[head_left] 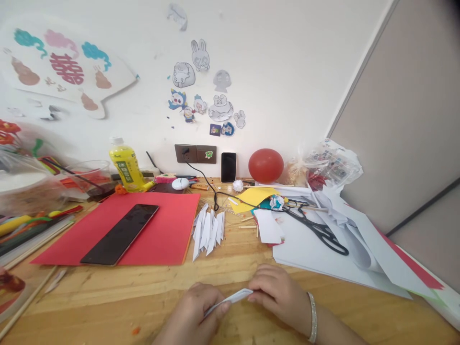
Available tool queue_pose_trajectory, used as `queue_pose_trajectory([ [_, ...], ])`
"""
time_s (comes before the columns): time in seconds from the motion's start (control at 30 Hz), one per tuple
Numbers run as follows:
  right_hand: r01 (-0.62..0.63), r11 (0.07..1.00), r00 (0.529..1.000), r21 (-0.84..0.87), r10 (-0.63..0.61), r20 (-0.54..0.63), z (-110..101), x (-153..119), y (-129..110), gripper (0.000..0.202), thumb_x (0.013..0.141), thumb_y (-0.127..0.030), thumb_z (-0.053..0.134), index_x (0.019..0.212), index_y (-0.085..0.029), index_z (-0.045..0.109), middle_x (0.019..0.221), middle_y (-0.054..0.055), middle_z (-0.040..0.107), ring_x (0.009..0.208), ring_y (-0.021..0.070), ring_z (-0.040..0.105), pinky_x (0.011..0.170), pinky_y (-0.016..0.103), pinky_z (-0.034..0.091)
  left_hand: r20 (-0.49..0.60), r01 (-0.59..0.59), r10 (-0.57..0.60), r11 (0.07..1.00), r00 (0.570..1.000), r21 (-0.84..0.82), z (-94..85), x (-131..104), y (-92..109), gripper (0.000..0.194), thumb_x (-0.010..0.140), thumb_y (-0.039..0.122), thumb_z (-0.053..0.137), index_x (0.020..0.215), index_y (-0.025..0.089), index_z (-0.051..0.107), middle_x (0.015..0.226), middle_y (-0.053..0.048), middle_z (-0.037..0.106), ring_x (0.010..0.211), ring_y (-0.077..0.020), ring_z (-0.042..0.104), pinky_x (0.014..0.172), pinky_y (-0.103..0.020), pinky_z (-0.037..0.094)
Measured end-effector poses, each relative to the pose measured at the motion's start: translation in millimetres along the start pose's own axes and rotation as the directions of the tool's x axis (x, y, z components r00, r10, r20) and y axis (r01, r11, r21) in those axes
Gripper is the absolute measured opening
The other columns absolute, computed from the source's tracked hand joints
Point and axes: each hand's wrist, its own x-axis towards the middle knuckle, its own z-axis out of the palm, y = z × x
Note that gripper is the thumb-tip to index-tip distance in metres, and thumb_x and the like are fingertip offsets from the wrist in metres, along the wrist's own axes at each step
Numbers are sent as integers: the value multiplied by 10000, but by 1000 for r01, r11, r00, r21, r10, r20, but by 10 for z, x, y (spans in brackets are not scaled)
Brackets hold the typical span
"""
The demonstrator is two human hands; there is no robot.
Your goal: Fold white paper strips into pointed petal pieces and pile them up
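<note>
A narrow strip of folded white paper [237, 296] is held between my two hands, low over the wooden table near its front. My left hand [203, 306] is closed on the lower left part of it, thumb on top. At the strip's right end, my right hand [275, 292] pinches the tip between thumb and fingers; a silvery bracelet sits on that wrist. Beyond my hands lies a small pile of folded white paper strips [208, 230], similar in shape to the held one.
Red paper [172, 230] with a dark tablet [120, 235] lies to the left. At right are white sheets [305, 254] with black-handled scissors [323, 232]. A yellow bottle [126, 165], upright phone [229, 167], red balloon [266, 165] and black cable [201, 173] stand or lie near the wall.
</note>
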Motion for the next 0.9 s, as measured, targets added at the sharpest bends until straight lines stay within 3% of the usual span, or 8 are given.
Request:
queue_pose_trajectory([
  [0.63, -59, 994, 998, 93, 59, 2, 5, 18, -24, 590, 997, -498, 227, 719, -187, 644, 588, 33, 620, 573, 146, 559, 554, 252, 439, 45, 81, -79, 995, 996, -55, -35, 9, 43, 364, 846, 362, 371, 514, 212, 375, 552, 20, 480, 583, -156, 477, 578, -242, 357],
  [0.77, -96, 984, 995, 147, 93, 25, 8, 5, -27, 604, 997, -510, 200, 720, -193, 634, 611, 30, 627, 599, 145, 569, 587, 251, 446, 10, 24, -24, 999, 1000, -26, 3, 0, -10, 375, 868, 335, 383, 515, 207, 378, 541, 23, 495, 566, -149, 481, 571, -235, 364],
  [0.9, -113, 974, 992, 197, 99, 80, 34, 18, -89, 624, 929, -652, 233, 883, -188, 647, 721, 43, 644, 675, 157, 574, 627, 258, 450, -71, -120, 122, 992, 990, 38, 50, -23, -48, 328, 865, 276, 438, 548, 203, 486, 581, 19, 565, 588, -148, 518, 575, -225, 373],
])
